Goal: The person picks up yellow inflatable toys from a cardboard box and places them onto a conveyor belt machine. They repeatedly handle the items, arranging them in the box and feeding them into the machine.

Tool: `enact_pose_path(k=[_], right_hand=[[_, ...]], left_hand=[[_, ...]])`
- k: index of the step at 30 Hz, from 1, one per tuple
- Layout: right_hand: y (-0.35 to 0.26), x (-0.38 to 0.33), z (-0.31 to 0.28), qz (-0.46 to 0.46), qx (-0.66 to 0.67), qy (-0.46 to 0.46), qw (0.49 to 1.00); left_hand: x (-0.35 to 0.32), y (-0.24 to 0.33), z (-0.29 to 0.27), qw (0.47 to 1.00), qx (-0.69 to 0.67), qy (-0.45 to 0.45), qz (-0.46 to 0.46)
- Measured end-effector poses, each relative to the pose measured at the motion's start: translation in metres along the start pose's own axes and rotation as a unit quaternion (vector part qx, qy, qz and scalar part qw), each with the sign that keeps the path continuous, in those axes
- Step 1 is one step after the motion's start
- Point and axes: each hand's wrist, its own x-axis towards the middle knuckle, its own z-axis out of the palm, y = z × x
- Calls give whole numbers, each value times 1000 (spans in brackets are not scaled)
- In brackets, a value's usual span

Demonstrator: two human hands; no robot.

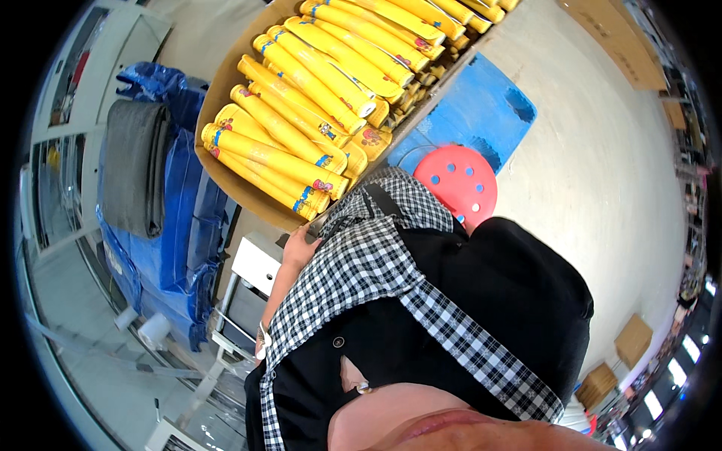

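My left hand [299, 248] rests beside the near lower edge of a large cardboard box [218, 177]. Its visible fingers are spread and touch the edge there; I see nothing held in them. Many rolled yellow sheets [282, 154] with small printed coloured figures fill the box, stacked lengthwise at a slant. A black-and-white checked apron [338, 263] covers my front, close against the box. My right arm, in a black sleeve [519, 293], bends at the right, and the right hand does not show.
A red round stool [459, 184] with holes stands right of the apron, near a worn blue plastic surface [481, 113]. Blue tarpaulin [180, 218] and a folded dark grey mat [135, 165] are at the left, near a white metal piece [256, 263]. Cardboard boxes [620, 37] stand far right.
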Motion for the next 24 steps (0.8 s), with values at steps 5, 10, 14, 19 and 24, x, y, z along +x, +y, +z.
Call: enact_pose_path(k=[5,10,14,19,24], right_hand=[[18,19,-9,11,92,-94,991],[17,49,-16,-39,180,-112,977],[-100,52,3,-124,282,198,931],[-225,24,2,-262,49,119,957],[-315,30,51,-431,-465,221,741]], left_hand=[[7,-5,7,999,24,16,26],[1,7,-2,999,31,-8,-19],[6,21,-9,999,31,-10,-41],[10,8,2,999,27,16,-17],[8,26,-9,998,31,13,-45]])
